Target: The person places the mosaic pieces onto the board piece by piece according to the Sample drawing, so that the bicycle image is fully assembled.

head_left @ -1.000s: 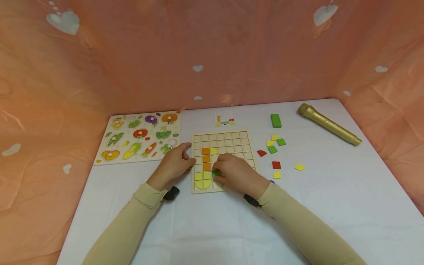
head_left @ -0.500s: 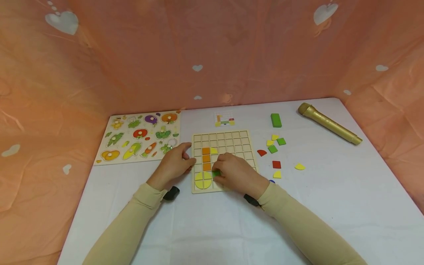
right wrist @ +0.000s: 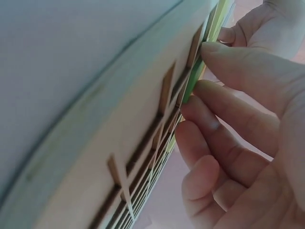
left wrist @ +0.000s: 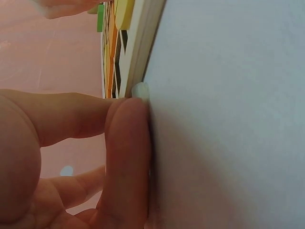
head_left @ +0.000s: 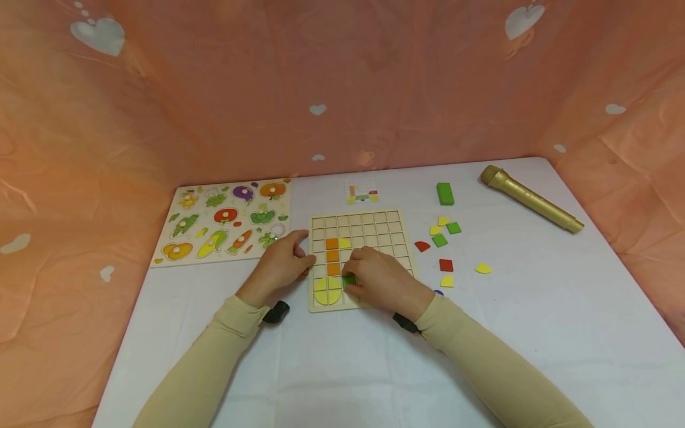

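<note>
A wooden grid board [head_left: 379,229] lies mid-table. Its left part holds three orange squares [head_left: 333,256] in a column, a yellow quarter piece [head_left: 345,243] beside the top one, and a yellow circle of quarter pieces [head_left: 327,291] at the lower left. My right hand [head_left: 386,281] pinches a green square [head_left: 349,280] between thumb and fingers, right of the circle; the right wrist view shows this green piece [right wrist: 193,81] at the thumb tip. My left hand [head_left: 279,266] touches the board's left edge with fingertips, thumb and finger apart. The left wrist view shows fingertips against the board's side [left wrist: 143,47].
A vegetable puzzle board [head_left: 214,229] lies at the left. Behind the grid is a small pattern card [head_left: 362,192]. To the right are loose red, yellow and green pieces [head_left: 446,266], a green block [head_left: 445,194] and a gold microphone [head_left: 530,199]. A blue piece is partly hidden by my right hand.
</note>
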Tool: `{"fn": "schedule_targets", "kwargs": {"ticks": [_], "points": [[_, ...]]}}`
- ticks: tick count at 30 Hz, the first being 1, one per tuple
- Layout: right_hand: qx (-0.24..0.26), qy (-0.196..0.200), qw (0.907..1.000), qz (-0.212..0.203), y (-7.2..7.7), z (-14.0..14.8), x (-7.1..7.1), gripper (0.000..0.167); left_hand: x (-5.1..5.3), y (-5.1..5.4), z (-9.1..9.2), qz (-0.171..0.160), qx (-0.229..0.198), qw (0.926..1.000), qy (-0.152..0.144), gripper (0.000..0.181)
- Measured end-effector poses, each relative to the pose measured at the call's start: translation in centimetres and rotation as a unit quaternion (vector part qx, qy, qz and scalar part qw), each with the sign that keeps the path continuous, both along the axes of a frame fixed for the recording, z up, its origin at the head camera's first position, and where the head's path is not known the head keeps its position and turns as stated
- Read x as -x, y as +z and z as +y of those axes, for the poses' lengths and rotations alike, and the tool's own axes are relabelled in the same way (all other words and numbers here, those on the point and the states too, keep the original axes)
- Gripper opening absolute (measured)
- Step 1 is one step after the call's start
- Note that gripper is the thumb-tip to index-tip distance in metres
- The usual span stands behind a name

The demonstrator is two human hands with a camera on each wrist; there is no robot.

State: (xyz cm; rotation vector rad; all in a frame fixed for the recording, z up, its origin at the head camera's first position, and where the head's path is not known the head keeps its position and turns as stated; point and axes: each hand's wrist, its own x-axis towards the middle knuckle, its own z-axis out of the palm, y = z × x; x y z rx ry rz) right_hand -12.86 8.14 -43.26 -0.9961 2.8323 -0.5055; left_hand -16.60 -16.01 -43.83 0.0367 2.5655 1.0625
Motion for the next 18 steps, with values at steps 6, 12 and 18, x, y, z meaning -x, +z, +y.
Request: {"fn": "schedule_targets", "kwargs": {"ticks": [6,12,18], "points": [[0.025,-0.023,0.9991,-0.024,0.6,1.2,0.2,0.017,-0.1,0.1,0.0,-0.001,0.001,1.0000,-0.002,0.069],[0.047,-0.083,0.9947,-0.039,1.5,4.7,1.4,0.025,-0.1,0.1,0.0,-0.001,0.002,1.0000,0.000,0.069],[0.062,-0.159,0.9835,-0.060,2.2,9.9,2.8,0.028,0.0,0.1,0.0,0.002,0.001,1.0000,-0.002,0.069]]}}
